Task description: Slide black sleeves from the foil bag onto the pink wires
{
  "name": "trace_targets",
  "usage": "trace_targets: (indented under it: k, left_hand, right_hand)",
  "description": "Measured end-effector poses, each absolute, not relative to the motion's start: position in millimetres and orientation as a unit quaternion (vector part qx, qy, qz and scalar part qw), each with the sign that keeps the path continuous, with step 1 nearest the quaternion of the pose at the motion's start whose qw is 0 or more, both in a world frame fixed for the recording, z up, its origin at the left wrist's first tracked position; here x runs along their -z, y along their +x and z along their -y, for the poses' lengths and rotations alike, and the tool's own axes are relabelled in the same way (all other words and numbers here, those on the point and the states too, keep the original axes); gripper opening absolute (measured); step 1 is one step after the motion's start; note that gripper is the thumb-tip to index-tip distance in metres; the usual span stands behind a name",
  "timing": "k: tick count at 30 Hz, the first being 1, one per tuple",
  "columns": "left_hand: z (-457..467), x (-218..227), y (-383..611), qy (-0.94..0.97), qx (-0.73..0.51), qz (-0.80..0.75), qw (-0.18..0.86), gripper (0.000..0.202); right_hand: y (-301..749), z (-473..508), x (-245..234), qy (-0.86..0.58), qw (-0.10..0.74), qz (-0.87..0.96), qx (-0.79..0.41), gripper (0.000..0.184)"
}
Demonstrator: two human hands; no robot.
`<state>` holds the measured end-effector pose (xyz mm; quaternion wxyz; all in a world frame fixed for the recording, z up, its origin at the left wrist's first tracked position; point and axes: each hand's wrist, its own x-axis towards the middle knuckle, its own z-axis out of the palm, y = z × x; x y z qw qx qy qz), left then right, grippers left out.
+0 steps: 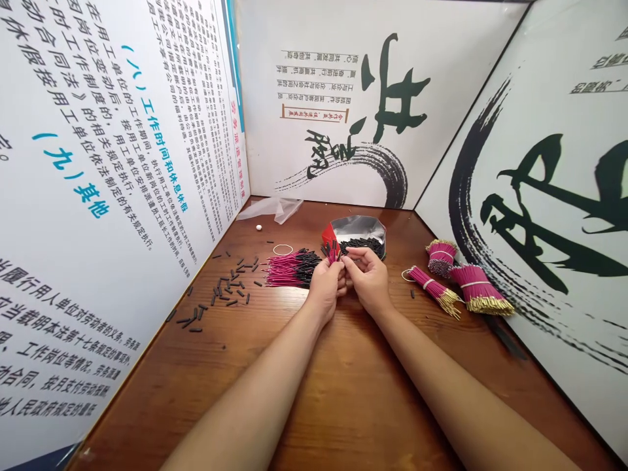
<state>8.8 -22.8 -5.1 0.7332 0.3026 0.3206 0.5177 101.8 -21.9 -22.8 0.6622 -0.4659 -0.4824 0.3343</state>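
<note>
In the middle of the head view, my left hand (325, 285) is closed around a small bunch of pink wires (332, 251), with black tips pointing up. My right hand (367, 277) meets it, thumb and forefinger pinched at the bunch; what lies between those fingertips is too small to make out. Left of my hands lies a pile of pink wires with black sleeves (289, 268). Just behind my hands stands an open red box with a silver lining (356, 227), holding many short black sleeves (366, 246).
Loose black sleeves (230, 288) are scattered at the left. Rubber-banded bundles of pink wires (475, 284) with gold ends lie at the right. A clear plastic bag (275, 209) and a pale ring (283, 249) lie farther back. Printed panels (324, 163) wall the wooden table (343, 392).
</note>
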Motion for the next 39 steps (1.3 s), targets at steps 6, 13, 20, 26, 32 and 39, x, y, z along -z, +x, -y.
trace_targets:
  k: [6,13,20,26,32,39]
  left_hand:
    - [22.7,7.0,9.0,0.304,-0.520,-0.314,0.734,0.022]
    - [24.7,6.5,8.2,0.301,-0.520,-0.303,0.740,0.027]
    - [23.4,7.1,8.3,0.298,-0.518,-0.306,0.741,0.027]
    - [23.7,7.9,8.8,0.302,-0.515,-0.303,0.743,0.026]
    - [24.1,7.9,8.5,0.305,-0.515,-0.299,0.743,0.029]
    - [24.3,6.3,8.0,0.306,-0.513,-0.297,0.745,0.026]
  right_hand:
    - [100.7,22.4,25.0,-0.474,0.649,0.498,-0.325,0.026]
    - [118.3,25.3,13.4,-0.608,0.531,0.590,-0.025,0.025]
    - [119.7,25.2,16.3,-0.708,0.256,0.658,-0.004,0.041]
    - [116.3,26.6,14.3,-0.715,0.163,0.680,-0.008,0.040]
    - [117.3,25.3,15.0,-0.710,0.179,0.681,-0.013,0.037]
    - [118.1,23.6,18.3,-0.712,0.197,0.674,-0.012,0.043]
